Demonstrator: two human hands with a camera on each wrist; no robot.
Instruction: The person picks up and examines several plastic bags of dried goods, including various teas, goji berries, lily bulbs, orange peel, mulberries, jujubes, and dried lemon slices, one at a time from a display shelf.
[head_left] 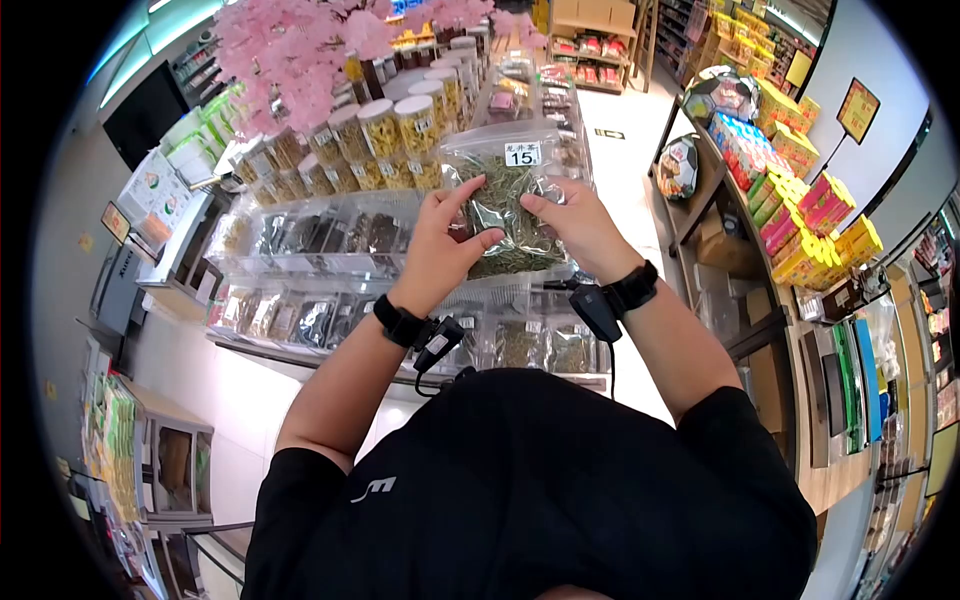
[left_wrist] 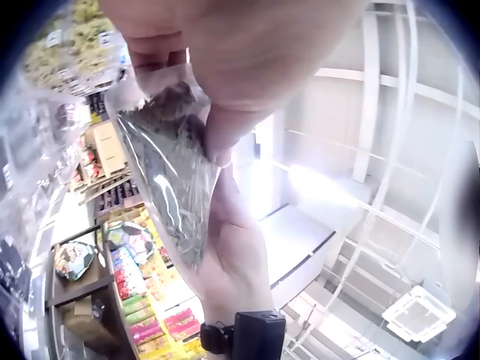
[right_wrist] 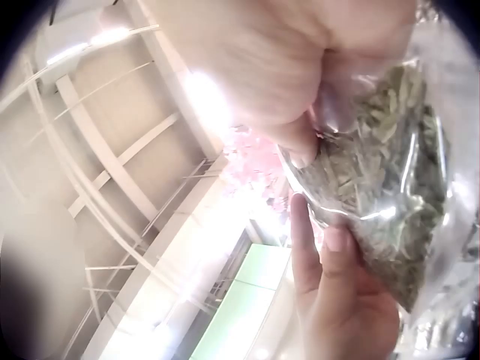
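A clear zip bag of dried green leaves [head_left: 510, 215] is held up in front of the chest, over the display. Its white label [head_left: 522, 154] reads 15. My left hand [head_left: 445, 245] holds the bag's left side, its thumb lying across the front of the plastic. On the opposite side my right hand [head_left: 590, 230] grips the edge, thumb on the front and the other fingers mostly hidden behind. The right wrist view shows the leaves [right_wrist: 390, 172] through shiny plastic, with the left hand [right_wrist: 345, 300] below. Both wrists wear black straps with small cameras.
Under the bag stands a tiered display with clear bins [head_left: 385, 235] of packaged dried goods. Yellow-filled jars [head_left: 378, 130] and pink blossoms [head_left: 300, 60] rise behind it. To the right, a dark shelf [head_left: 740, 220] carries colourful boxes, across a white floor aisle [head_left: 630, 200].
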